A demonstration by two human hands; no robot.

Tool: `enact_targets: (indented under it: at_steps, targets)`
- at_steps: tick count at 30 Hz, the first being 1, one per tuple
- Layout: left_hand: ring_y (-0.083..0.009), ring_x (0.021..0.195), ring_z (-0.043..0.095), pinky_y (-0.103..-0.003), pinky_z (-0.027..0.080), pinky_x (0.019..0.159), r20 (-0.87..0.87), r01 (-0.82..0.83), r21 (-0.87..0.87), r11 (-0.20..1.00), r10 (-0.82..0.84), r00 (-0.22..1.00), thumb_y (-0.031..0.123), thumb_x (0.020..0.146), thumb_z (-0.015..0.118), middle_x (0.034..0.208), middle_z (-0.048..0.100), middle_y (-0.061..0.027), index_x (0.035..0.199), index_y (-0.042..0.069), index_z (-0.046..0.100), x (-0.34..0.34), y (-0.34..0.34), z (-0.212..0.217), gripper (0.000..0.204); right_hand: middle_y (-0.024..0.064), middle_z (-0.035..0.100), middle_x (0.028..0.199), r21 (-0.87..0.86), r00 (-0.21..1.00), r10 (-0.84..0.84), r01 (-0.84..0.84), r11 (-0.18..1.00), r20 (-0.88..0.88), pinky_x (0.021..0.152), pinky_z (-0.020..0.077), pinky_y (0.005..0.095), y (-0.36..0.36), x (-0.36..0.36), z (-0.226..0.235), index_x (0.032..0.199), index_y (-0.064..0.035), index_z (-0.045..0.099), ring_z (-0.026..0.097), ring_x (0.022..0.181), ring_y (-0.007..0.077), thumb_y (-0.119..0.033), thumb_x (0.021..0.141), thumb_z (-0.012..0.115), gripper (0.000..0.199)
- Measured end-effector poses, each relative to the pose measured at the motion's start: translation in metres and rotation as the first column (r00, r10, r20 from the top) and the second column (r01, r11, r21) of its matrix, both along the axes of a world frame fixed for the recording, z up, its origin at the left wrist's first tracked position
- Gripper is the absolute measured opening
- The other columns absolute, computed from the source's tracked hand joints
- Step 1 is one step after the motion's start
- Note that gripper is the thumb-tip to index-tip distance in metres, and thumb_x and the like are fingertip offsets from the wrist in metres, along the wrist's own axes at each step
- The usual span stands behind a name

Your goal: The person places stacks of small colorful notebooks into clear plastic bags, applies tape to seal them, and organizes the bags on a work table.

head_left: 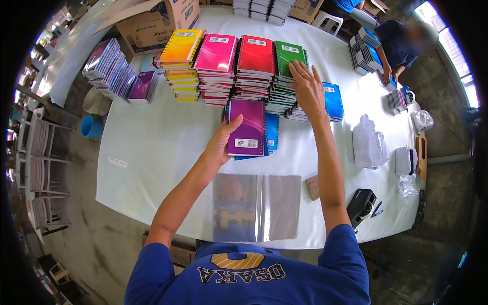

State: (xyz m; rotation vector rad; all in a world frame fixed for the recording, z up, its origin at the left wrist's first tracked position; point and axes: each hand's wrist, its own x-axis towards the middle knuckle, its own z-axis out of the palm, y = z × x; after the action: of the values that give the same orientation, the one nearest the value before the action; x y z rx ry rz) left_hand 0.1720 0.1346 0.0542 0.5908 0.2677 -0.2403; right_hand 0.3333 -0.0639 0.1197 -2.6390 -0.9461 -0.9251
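Observation:
My left hand [218, 145] grips a purple spiral-bound notebook [247, 121] by its left edge, thumb on the cover. Blue notebooks [273, 133] show from under and behind it. Stretched forward, my right hand [309, 91] has its fingers extended over the top green notebook [286, 56] of a tall stack. To the left of that stand red [255, 53], pink [215, 53] and yellow-orange [178, 47] notebook stacks. Past my right wrist is a blue stack [333, 101]. Clear plastic covers [279, 211] lie flat on the table nearest me.
Right of my forearm are a black tape dispenser [360, 204], a small brown block [312, 188] and white plastic bags [368, 145]. More purple notebooks [142, 86] and a carton [162, 25] stand far left. A co-worker [404, 46] handles notebooks at far right.

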Motion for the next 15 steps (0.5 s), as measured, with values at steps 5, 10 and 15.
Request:
enact_targets:
  at_steps: [5, 10, 15]
  targets:
    - [-0.0211, 0.098, 0.066, -0.037, 0.056, 0.085, -0.069, -0.008, -0.038, 0.999, 0.006, 0.998, 0.046, 0.087, 0.066, 0.113, 0.064, -0.0108, 0.127, 0.007, 0.051, 0.014, -0.015, -0.004, 0.058, 0.0115, 0.065, 0.12, 0.126, 0.985, 0.15, -0.14, 0.982, -0.079, 0.108, 0.0366, 0.0489, -0.019, 0.005, 0.009, 0.111, -0.0071, 0.067, 0.061, 0.114, 0.0254, 0.001, 0.079, 0.063, 0.033]
    - [-0.0232, 0.1, 0.066, -0.038, 0.054, 0.087, 0.045, -0.114, -0.029, 0.993, 0.115, 0.992, 0.068, 0.088, 0.046, 0.115, 0.064, -0.0103, 0.128, 0.008, 0.052, 0.017, -0.02, 0.0, 0.073, 0.0115, 0.068, 0.112, 0.321, 0.951, 0.265, -0.304, 0.897, 0.158, 0.098, 0.0476, 0.0446, 0.006, -0.073, 0.024, 0.11, -0.0065, 0.068, 0.065, 0.105, 0.0279, 0.005, 0.075, 0.06, 0.038]
    - [-0.0244, 0.103, 0.064, -0.038, 0.052, 0.091, 0.161, -0.044, -0.271, 0.962, 0.091, 0.983, 0.06, 0.09, 0.052, 0.115, 0.064, -0.0121, 0.127, 0.005, 0.053, 0.002, 0.015, -0.01, 0.066, 0.0109, 0.067, 0.108, -0.011, 0.881, 0.46, -0.464, 0.886, -0.111, 0.101, 0.0442, 0.0414, 0.053, -0.139, -0.007, 0.102, -0.005, 0.069, 0.062, 0.108, 0.0274, -0.003, 0.07, 0.065, 0.033]
